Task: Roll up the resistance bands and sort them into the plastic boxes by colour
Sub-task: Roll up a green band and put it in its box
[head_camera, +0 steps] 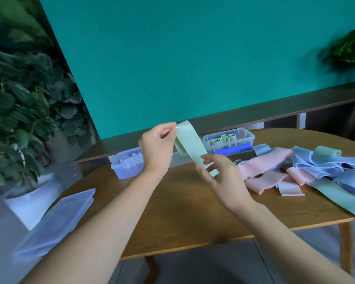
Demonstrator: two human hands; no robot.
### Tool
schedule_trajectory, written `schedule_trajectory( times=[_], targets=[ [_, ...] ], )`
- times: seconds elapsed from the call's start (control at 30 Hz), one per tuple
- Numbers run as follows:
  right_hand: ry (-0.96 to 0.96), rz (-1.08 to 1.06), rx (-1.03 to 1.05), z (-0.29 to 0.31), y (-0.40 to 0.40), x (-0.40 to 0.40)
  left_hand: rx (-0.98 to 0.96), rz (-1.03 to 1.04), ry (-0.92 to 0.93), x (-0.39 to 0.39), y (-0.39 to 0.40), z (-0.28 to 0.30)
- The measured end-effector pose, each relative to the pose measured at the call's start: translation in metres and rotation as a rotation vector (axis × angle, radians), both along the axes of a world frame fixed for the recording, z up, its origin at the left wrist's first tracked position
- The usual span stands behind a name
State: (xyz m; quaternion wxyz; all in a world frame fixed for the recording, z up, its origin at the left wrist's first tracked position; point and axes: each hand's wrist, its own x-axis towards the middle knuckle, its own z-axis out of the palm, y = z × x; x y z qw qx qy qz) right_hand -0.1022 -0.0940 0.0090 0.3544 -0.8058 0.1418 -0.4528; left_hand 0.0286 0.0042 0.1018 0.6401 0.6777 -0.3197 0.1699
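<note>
- Left hand (157, 148): raised above the desk (172, 218), thumb and forefinger pinching the upper end of a pale green resistance band (190, 145).
- Right hand (219, 177): at 4 o'clock from the left hand, its fingers (208, 157) loosely curled on the band's lower end; the band runs slantwise between the two hands, folded over at the top.
- Clear plastic box (229, 142): at 2 o'clock from the hands, near the desk's far edge; it holds rolled green bands (223, 139), with a blue piece along its near wall.
- Second plastic box (127, 165): at 9 o'clock from the hands, holding pale rolled bands whose colour is unclear.
- Loose pile of bands (307, 171): at 3 o'clock, pink, blue and green strips tangled on the desk, one green strip trailing over the near edge.
- Flat translucent lids (57, 220): at 7 o'clock, overhanging the desk's left edge.
- Potted plant (23, 111): at 9 o'clock, beside the desk.
</note>
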Motion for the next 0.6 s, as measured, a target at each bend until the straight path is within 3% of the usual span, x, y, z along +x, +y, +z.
schedule_trajectory(
  times=[0.2, 0.3, 0.5, 0.6],
  targets=[
    [0.375, 0.166, -0.112, 0.001, 0.015, 0.018, 0.063, 0.045, 0.022, -0.006, 0.048, 0.016],
    [0.438, 0.164, -0.091, -0.007, 0.018, 0.020, 0.139, 0.111, 0.059, 0.005, 0.073, 0.013],
    [0.562, 0.391, -0.061, -0.031, 0.033, 0.031, 0.318, 0.192, 0.200, 0.037, 0.120, -0.028],
    [0.593, 0.403, -0.170, -0.045, 0.041, 0.043, 0.368, 0.200, 0.271, 0.052, 0.137, -0.055]
  ],
)
